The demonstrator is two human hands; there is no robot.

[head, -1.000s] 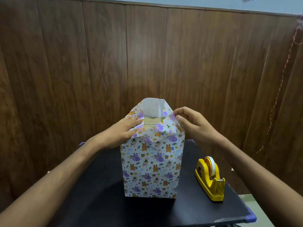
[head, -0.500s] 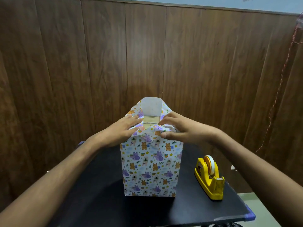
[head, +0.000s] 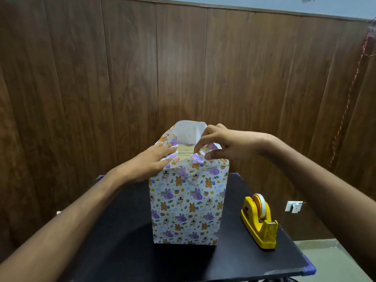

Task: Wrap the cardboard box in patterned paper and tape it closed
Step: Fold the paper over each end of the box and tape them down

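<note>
A tall cardboard box stands upright on the black table (head: 126, 251), wrapped in animal-patterned paper (head: 186, 206). Only a strip of bare cardboard (head: 185, 152) shows at its top. The far paper flap (head: 190, 132) stands up, white side toward me. My left hand (head: 151, 162) lies flat, pressing the left side flap down onto the box top. My right hand (head: 218, 144) is over the top right corner, fingers curled, pinching the right side flap between thumb and fingers.
A yellow tape dispenser (head: 259, 221) with a roll of tape sits on the table to the right of the box. Brown wood panelling (head: 122, 78) rises close behind the table. A wall socket (head: 294, 206) is low on the right.
My right hand has lifted from lying across the near flap and now pinches the right side flap higher up. My left hand has stayed pressed on the left flap.
</note>
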